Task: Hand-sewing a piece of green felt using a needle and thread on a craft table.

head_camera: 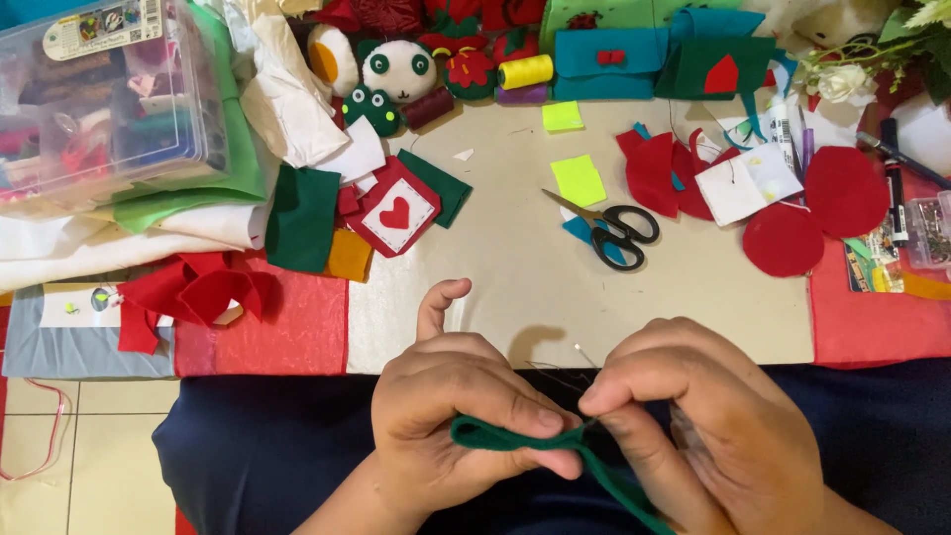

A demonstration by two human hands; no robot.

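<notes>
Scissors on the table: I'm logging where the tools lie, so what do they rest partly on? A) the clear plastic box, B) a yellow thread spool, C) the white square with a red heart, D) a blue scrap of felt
D: the black-handled scissors lie with a blue felt scrap showing under the blades, apart from the heart square.

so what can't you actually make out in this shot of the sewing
- Head view: most of the green felt strip, wrapped inside the left hand and right hand.
- Needle above the right fingers: too thin to be sure of.
- Clear plastic box: cut off by the top-left edge, contents blurred.
</notes>
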